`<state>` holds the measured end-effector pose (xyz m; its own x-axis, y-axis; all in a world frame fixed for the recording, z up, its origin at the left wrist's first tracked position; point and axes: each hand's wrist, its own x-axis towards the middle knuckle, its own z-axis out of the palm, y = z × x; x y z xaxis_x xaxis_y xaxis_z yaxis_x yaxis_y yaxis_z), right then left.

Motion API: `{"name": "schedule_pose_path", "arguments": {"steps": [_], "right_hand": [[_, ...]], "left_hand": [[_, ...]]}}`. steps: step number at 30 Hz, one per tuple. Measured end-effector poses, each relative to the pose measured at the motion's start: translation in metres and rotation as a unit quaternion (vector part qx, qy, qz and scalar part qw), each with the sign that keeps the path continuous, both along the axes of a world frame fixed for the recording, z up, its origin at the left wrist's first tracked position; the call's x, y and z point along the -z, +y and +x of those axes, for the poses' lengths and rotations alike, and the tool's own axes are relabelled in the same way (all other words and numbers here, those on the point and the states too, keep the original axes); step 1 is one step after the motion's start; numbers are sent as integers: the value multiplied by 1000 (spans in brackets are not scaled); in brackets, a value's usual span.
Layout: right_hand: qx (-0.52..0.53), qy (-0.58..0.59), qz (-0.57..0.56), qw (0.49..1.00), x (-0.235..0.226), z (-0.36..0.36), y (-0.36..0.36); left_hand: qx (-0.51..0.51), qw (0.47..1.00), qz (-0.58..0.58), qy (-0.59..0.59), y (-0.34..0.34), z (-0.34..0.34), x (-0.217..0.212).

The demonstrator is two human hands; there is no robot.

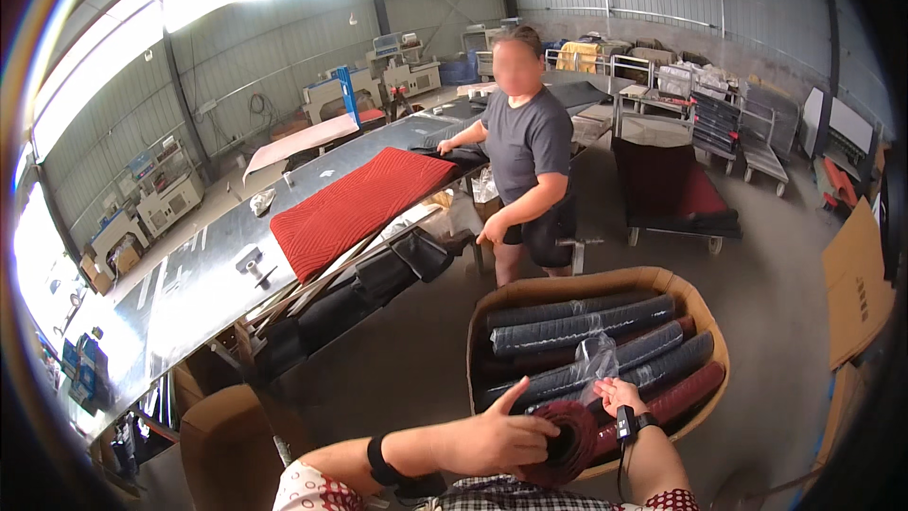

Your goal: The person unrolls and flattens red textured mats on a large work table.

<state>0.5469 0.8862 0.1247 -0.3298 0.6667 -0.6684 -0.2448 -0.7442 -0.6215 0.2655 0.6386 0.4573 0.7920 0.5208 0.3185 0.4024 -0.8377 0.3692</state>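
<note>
In front of my body is a dark red rolled mat (571,437), its open end facing up. My left hand (501,433) grips the roll's rim with bent fingers, while one finger points upward. Over the box, my right hand (617,396) pinches a clear plastic bag (596,357). The large cardboard box (724,345) holds several rolled mats, among them a dark blue-grey roll (582,322) and a dark red wrapped roll (689,395). The plastic bag lies across the middle rolls and hides parts of them.
A person (530,147) stands beyond the box, beside a long worktable (203,270). A red quilted mat (364,199) lies on the table. Behind the person, a low cart (670,185) carries dark red and black mats. Flat cardboard (856,284) leans at the right.
</note>
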Motion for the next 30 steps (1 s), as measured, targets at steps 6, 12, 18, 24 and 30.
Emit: {"name": "schedule_pose_path", "arguments": {"steps": [6, 12, 18, 24, 30], "right_hand": [[-191, 199, 197, 941, -63, 10, -64], [-214, 64, 600, 768, -255, -35, -175], [-154, 37, 576, 802, -249, -42, -181], [-79, 50, 628, 772, -257, -6, -180], [7, 88, 655, 751, -192, 104, -186]], "left_hand": [[-67, 996, 0, -52, 10, -13, -46], [-77, 992, 19, -95, 24, 15, -29], [-36, 988, 57, -139, 43, 8, -24], [-79, 980, -99, -151, 58, -4, 91], [-181, 953, -240, -31, 33, 8, 172]]}}
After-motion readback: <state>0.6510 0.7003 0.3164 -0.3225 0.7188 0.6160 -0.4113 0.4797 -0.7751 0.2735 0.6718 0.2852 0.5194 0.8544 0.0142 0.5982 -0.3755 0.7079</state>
